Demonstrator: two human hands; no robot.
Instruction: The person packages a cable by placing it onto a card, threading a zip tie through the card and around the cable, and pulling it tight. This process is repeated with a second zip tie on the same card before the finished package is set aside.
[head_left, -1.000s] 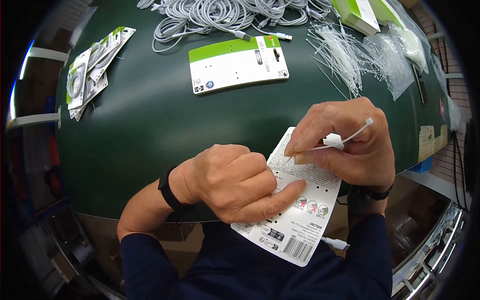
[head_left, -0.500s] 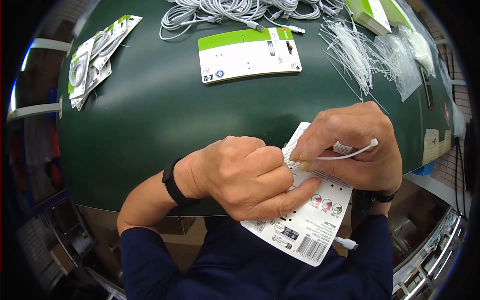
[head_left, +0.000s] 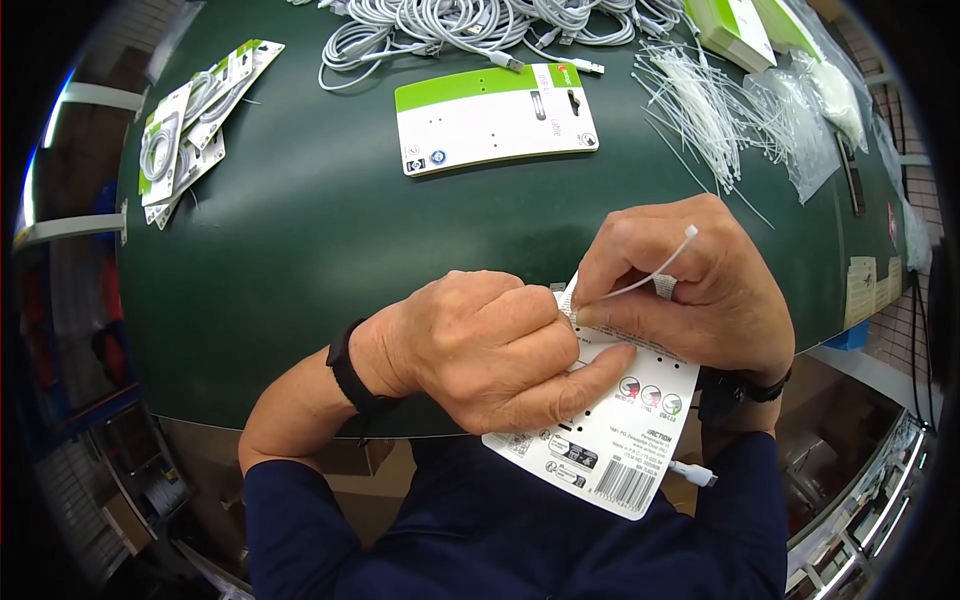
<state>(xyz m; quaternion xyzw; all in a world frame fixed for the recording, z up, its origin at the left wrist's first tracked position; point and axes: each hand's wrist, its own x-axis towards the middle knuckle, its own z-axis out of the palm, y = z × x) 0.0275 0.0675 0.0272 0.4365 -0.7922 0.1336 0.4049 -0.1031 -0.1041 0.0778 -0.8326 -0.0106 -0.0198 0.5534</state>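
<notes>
Cable tie: here it is, a white strip (head_left: 652, 274) arcing up and right over the packaging card, its head end free and its other end down at the right fingertips.
Right hand: thumb and index finger (head_left: 690, 285) closed in a pinch on that lower end, the head standing clear of the fingers.
Packaging card: printed back up, tilted (head_left: 625, 455), over the table's near edge and the lap, below the right fingertips and under the left thumb.
Left hand: gripping the card (head_left: 490, 355) by its left side, thumb laid across the back, other fingertips hidden.
Good threading: this looks like tie-through-hole work; best to pinch close to the tip, keep the card firm beside the hole and feed straight so the strip doesn't buckle. Whether the tip is in a hole, I cannot tell.
Cable plug: white, poking out past the card's right edge (head_left: 694, 474).
Green tabletop: beyond the hands (head_left: 300, 250), a second card (head_left: 495, 140), coiled cables (head_left: 450, 25) behind it, loose ties (head_left: 695, 110) far right, carded cables (head_left: 165, 145) far left.
</notes>
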